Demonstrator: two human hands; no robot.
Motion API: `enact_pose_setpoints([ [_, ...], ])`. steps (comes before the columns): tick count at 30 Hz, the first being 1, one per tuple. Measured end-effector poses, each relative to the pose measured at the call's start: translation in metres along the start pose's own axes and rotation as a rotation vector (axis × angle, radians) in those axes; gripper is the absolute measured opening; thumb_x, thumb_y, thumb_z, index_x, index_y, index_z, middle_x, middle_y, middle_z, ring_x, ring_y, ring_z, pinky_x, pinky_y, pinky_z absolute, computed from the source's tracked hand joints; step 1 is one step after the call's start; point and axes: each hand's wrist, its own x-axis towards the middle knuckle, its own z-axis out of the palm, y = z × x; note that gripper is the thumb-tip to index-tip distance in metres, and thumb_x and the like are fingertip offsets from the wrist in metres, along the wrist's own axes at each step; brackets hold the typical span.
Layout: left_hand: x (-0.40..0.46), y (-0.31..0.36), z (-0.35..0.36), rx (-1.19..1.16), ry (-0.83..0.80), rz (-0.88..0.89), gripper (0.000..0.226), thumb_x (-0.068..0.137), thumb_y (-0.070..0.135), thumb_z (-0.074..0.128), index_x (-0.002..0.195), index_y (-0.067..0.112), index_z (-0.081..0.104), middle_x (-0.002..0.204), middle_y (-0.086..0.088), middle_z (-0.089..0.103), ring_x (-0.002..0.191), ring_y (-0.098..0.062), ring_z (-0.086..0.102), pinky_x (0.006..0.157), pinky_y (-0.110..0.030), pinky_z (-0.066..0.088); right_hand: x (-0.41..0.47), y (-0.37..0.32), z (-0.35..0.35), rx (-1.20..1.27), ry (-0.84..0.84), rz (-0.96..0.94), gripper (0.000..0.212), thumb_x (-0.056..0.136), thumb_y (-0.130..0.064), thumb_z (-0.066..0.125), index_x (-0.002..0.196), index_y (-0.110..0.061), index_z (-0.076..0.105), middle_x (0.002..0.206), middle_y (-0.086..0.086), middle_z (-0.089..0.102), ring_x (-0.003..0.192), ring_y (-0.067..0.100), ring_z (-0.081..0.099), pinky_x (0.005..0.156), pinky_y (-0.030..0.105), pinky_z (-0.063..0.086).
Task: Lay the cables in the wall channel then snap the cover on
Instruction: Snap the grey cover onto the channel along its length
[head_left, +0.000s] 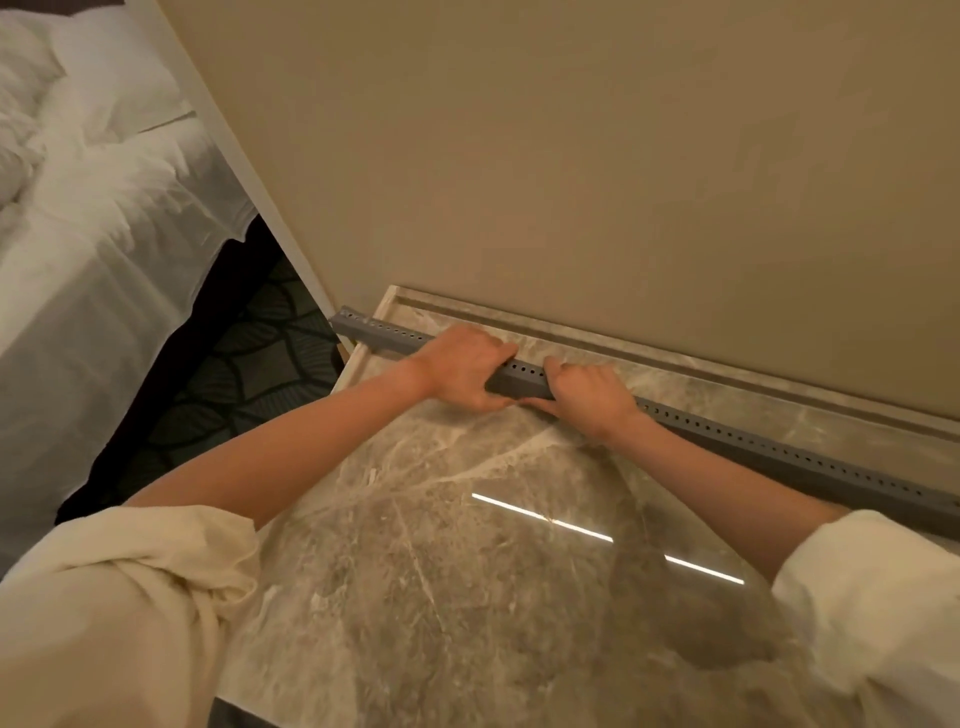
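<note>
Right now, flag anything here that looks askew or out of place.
The grey perforated channel lies on the marble top, not on the wall, its left end overhanging the edge. Both hands grip it.

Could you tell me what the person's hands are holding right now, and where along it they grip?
Both hands grip the grey perforated channel lying on the marble top. The left hand and right hand sit side by side, nearer its left end.

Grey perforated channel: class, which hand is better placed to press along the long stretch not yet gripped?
Right, probably. The right hand grips the grey channel beside its long free run, while the left hand holds near the short end overhanging the marble top.
</note>
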Motion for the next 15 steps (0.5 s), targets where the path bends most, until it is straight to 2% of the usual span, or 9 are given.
enact_pose_setpoints([
  [2,0.010,0.009,0.001,-0.030,-0.093,-0.064,0.031,0.075,0.044,0.059,0.082,0.015,0.054,0.075,-0.004,0.066,0.062,-0.024,0.058,0.053,-0.028,0.034,-0.003,-0.002,0.002,-0.036,0.009,0.009,0.057,0.088,-0.064,0.041,0.103,-0.009,0.047,0.088,0.012,0.069,0.071,0.032,0.066,0.055,0.032,0.035],
  [4,0.017,0.014,0.001,-0.070,-0.139,-0.162,0.027,0.073,0.041,0.061,0.075,0.015,0.055,0.074,-0.005,0.067,0.066,-0.026,0.061,0.053,-0.028,0.035,-0.004,-0.004,0.002,-0.042,0.003,0.029,0.057,0.088,-0.062,0.043,0.106,-0.008,0.047,0.093,0.013,0.069,0.075,0.032,0.066,0.056,0.033,0.035],
  [9,0.020,0.017,0.006,-0.039,-0.053,-0.238,0.025,0.077,0.041,0.061,0.069,0.019,0.053,0.075,-0.006,0.068,0.070,-0.027,0.062,0.054,-0.030,0.035,-0.014,0.009,-0.008,0.065,-0.044,0.061,0.051,0.086,-0.055,0.054,0.109,-0.010,0.046,0.105,0.012,0.064,0.088,0.032,0.064,0.066,0.035,0.043],
  [15,0.015,0.014,0.010,0.011,0.004,-0.326,0.021,0.077,0.036,0.067,0.073,0.021,0.053,0.078,-0.004,0.069,0.073,-0.025,0.061,0.058,-0.030,0.036,-0.092,0.077,-0.009,0.139,0.005,0.187,0.041,0.088,-0.051,0.055,0.105,-0.014,0.049,0.105,0.008,0.062,0.090,0.025,0.059,0.074,0.035,0.046],
])
